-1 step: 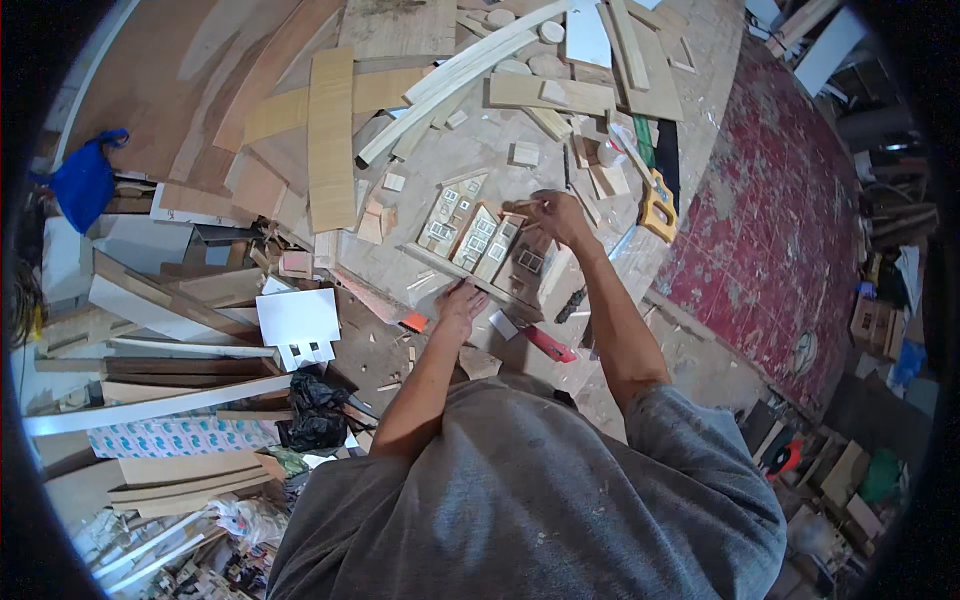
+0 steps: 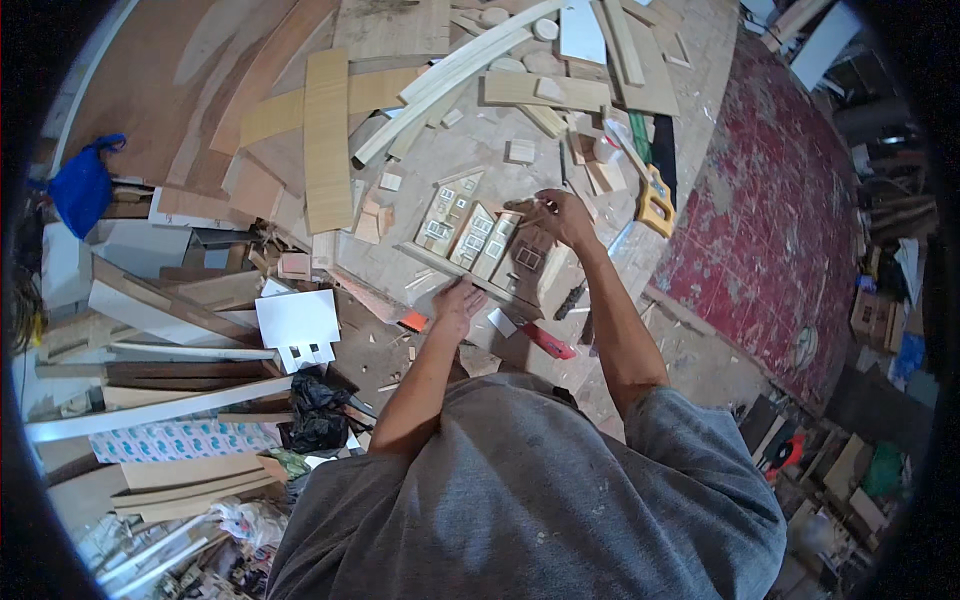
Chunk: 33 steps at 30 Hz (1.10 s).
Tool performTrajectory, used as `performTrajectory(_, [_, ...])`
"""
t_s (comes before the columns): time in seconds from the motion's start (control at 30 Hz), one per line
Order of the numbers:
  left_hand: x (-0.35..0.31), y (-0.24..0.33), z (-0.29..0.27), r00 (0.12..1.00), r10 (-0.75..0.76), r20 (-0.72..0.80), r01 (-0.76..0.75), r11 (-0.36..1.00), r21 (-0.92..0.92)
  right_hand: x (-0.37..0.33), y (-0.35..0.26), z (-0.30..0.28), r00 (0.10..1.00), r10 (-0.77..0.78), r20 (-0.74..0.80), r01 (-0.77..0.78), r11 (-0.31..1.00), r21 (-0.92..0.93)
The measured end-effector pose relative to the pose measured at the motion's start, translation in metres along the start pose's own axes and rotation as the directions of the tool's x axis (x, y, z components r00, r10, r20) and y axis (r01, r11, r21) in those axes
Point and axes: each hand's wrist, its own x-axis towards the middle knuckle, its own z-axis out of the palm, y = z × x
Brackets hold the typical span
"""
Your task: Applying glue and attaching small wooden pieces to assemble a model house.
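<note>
A small wooden model house (image 2: 484, 238), with pale facades and white-framed windows, lies on the cluttered work surface in front of me. My left hand (image 2: 459, 302) rests at the near edge of its base, fingers stretched out and lying flat. At the top of the brown section on the right, my right hand (image 2: 563, 217) has thumb and fingers pinched together. Whatever sits between those fingertips is too small to make out. Close to the near edge of the base lies a red-handled tool (image 2: 549, 342).
A yellow-handled saw (image 2: 656, 203) lies to the right, beside the red floor (image 2: 760, 230). Long wood strips (image 2: 455, 80) and small blocks (image 2: 520, 152) are scattered beyond the model. On the left are a white cut-out panel (image 2: 298, 318), stacked boards (image 2: 190, 365) and a black plastic bag (image 2: 318, 410).
The whole view has shifted very slightly. Both hands keep nearly the same places at the model house.
</note>
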Motion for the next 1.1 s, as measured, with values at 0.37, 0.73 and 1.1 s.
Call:
performTrajectory(0.37, [0.019, 0.008, -0.011, 0.991, -0.055, 0.124, 0.041, 0.993, 0.112, -0.206, 0.022, 0.054, 0.955, 0.234, -0.181, -0.210, 0.967, 0.143])
performTrajectory(0.73, [0.041, 0.024, -0.021, 0.961, -0.186, 0.206, 0.123, 0.950, 0.287, -0.208, 0.016, 0.101, 0.920, 0.268, -0.284, -0.252, 0.963, 0.094])
performTrajectory(1.1, [0.045, 0.097, -0.051, 0.912, 0.292, 0.290, -0.387, 0.374, 0.843, -0.211, 0.002, 0.108, 0.900, 0.217, -0.379, -0.248, 0.968, -0.033])
